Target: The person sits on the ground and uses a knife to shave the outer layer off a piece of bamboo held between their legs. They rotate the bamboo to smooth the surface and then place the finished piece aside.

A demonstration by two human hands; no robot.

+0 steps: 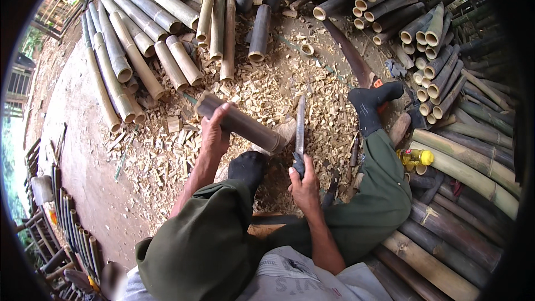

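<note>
My left hand (216, 132) is wrapped round the upper left end of a thick, dark bamboo tube (245, 125). The tube slants down to the right, and its lower end rests by a pale wooden block (286, 129) beside my left foot. My right hand (304, 184) grips the dark handle of a long knife (301, 128). Its straight grey blade points away from me, just right of the tube's lower end and apart from it. Pale bamboo chips (234, 100) lie thickly on the ground around both.
Cut bamboo tubes (139, 58) lie in a row at the far left; more bamboo (440, 86) is stacked at the right. A saw (351, 53) lies beyond my right foot (370, 106). A yellow bottle (415, 158) sits by my right knee, next to long bamboo poles (473, 178).
</note>
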